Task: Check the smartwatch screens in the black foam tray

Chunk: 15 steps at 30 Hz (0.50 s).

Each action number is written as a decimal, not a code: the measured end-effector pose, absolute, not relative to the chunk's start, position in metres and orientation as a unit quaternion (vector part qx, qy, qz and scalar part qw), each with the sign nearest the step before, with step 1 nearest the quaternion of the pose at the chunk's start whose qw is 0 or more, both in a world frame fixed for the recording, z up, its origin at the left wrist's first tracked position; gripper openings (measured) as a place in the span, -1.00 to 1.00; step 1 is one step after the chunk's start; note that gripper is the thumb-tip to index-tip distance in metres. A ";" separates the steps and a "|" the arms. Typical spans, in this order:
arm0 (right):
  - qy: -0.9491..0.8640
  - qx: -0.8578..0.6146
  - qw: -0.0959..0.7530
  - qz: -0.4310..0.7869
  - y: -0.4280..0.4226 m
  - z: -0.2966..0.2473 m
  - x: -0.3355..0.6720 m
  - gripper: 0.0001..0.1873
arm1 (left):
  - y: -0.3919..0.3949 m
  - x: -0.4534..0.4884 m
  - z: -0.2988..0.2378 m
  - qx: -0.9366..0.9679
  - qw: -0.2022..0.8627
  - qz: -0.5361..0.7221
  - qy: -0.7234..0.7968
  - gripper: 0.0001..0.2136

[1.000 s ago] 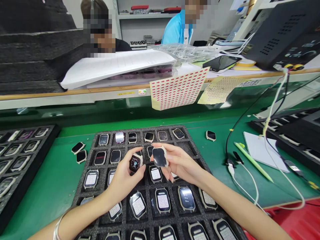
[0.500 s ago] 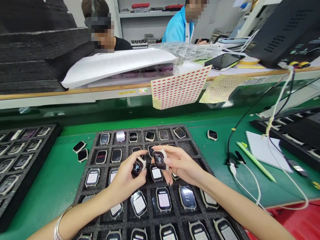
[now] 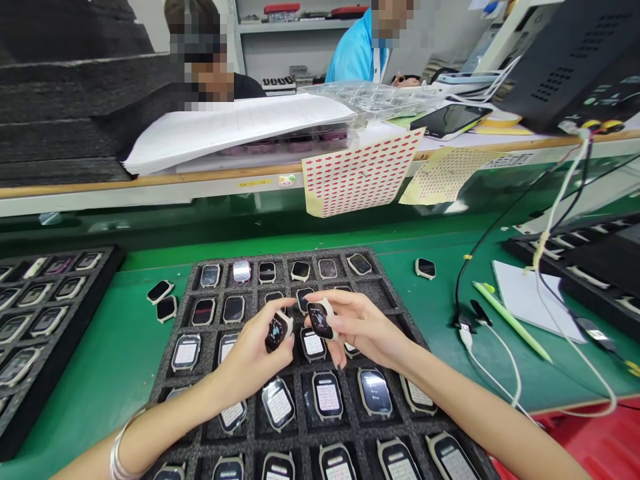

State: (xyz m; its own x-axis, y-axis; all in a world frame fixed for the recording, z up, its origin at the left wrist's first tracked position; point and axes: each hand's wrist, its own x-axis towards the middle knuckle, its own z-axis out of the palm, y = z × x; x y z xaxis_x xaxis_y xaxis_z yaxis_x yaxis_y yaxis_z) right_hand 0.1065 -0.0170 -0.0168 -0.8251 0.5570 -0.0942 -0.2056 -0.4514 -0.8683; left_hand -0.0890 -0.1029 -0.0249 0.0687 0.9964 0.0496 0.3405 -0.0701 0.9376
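My left hand pinches a strapless smartwatch with a lit dark screen between thumb and fingers. Close beside it, my right hand grips a second smartwatch, light-cased and also lit, tilted toward the first. The two watches are apart. Both hands are above a black foam tray whose compartments hold many watch bodies, some with white lit screens, such as one watch below the right hand, others dark. My hands and forearms hide part of the middle rows.
Two loose watches lie left of the tray, and another watch lies right. A second watch tray stands far left. Cables, a green pen and white paper lie right. Two people sit behind the raised shelf.
Both hands keep their grip on the watches in nearly the same place. The right-hand watch has turned slightly, showing its screen more edge-on. The view has shifted very slightly.
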 end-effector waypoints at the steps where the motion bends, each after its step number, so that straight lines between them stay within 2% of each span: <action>1: -0.468 -0.187 0.233 0.832 -0.017 -0.017 0.106 -0.60 | -0.103 -0.089 -0.025 0.609 0.402 0.407 0.550 -0.59; 15: -0.472 -0.175 0.236 0.831 -0.015 -0.018 0.107 -0.67 | -0.104 -0.091 -0.024 0.618 0.387 0.395 0.559 -0.61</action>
State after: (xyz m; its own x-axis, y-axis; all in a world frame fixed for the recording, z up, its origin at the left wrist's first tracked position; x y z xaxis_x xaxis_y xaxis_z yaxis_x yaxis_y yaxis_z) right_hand 0.1069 -0.0154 -0.0176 -0.8275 0.5574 -0.0673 -0.2279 -0.4430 -0.8671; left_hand -0.0910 -0.1035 -0.0240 0.0632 0.9964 0.0558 0.3842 -0.0759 0.9201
